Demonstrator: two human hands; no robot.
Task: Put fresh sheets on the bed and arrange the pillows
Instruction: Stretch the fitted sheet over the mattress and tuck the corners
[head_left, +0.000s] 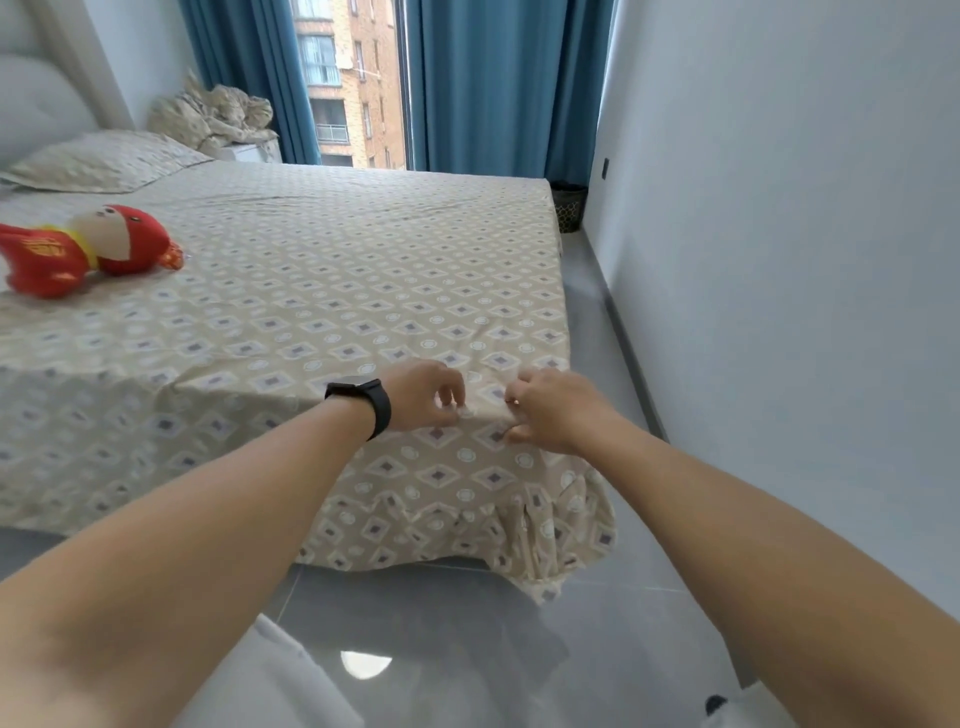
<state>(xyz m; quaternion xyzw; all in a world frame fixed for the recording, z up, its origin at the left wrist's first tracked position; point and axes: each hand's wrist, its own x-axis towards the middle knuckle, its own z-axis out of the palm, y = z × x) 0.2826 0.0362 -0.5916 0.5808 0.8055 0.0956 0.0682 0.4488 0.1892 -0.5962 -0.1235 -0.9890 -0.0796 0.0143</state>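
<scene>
Far left: pillow (98, 161) in the sheet's pattern, lying flat by the headboard. Just nearer: red plush toy (78, 249) on its side on the bed. Patterned sheet (322, 291) spread across the whole mattress, frilled edge hanging at the near right corner. Left hand (423, 395), black band on wrist, fingers curled, pinching the sheet at that corner's edge. Right hand (556, 410) just beside, fingers curled into the same fold. Far right: dark basket (569, 208) on floor by blue curtains (498, 83).

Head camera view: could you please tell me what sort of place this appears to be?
Very likely a home bedroom: a bed under a patterned sheet, a pillow by the padded headboard, and blue curtains at the window.
</scene>
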